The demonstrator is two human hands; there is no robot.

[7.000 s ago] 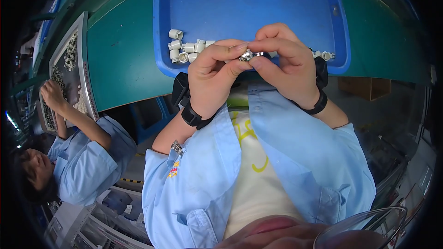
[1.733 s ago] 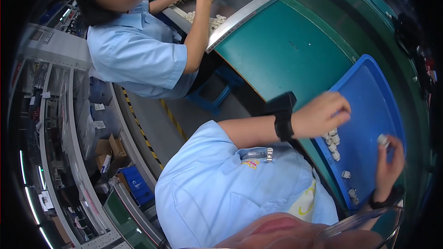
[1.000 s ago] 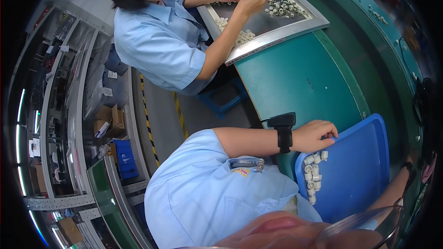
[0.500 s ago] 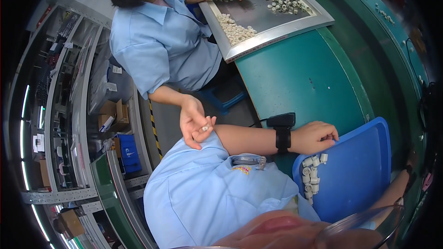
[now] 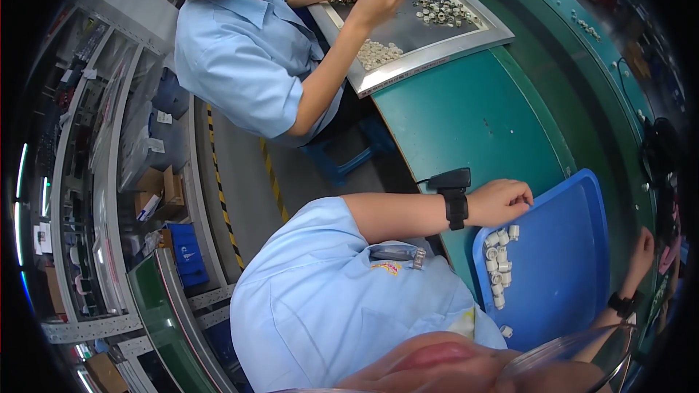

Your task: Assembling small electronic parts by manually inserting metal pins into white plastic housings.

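Note:
My left hand (image 5: 501,202) is closed, fingers curled, above the near left rim of a blue tray (image 5: 564,262). Whatever those fingers may hold is hidden. A black band with a small box (image 5: 450,179) circles that wrist. Inside the tray, short white cylindrical parts (image 5: 499,266) lie clustered along the side near my body. Beyond the tray's right end is my right hand (image 5: 642,249), raised over the green work surface, also with a black wristband (image 5: 622,304). Its fingers are small and dark here, so their grip is unclear.
A co-worker in a light blue shirt (image 5: 237,58) handles parts with both hands over a metal-framed board (image 5: 437,49) piled with white and metallic pieces. A green table (image 5: 459,113) and belt adjoin it. A blue stool (image 5: 349,153) and shelving (image 5: 175,196) stand left.
The co-worker's nearer hand has left my shoulder area and joined the other above the framed board. My right hand has come further into view; my left hand has barely shifted.

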